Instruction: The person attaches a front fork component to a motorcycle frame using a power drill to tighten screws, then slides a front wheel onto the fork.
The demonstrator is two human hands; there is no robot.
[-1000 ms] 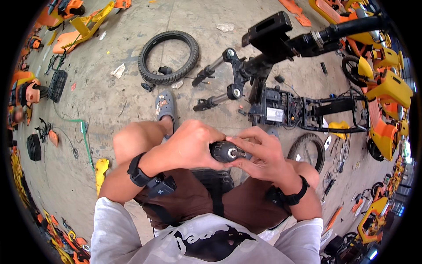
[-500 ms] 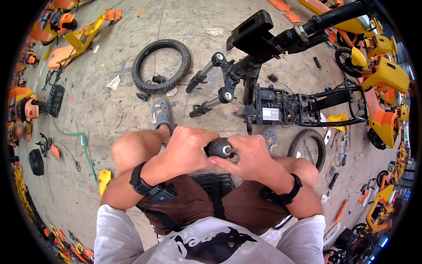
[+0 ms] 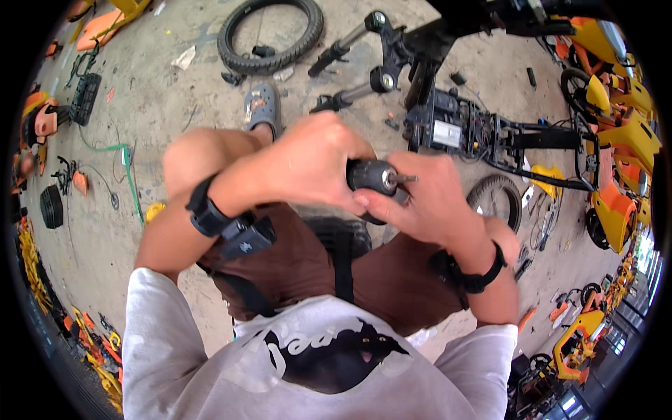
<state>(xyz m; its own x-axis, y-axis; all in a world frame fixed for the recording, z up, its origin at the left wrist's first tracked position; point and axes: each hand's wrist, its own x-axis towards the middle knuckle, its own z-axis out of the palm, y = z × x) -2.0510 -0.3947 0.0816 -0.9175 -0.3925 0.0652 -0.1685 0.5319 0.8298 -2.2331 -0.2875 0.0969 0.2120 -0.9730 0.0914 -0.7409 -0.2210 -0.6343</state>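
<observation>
Left hand [image 3: 313, 159] and right hand [image 3: 437, 199] clasp a black drill [image 3: 371, 176] (silvery bit [image 3: 406, 178] protruding).

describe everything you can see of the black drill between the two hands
The drill shows mainly its rounded black chuck, apparently plastic, with a metallic ring around the front opening and a slim, metallic-looking bit sticking out toward the person's right. It is held in the air above the lap. The left hand wraps around its rear, hiding most of the body, while the right hand grips around the chuck. Whether it is running cannot be told.
</observation>
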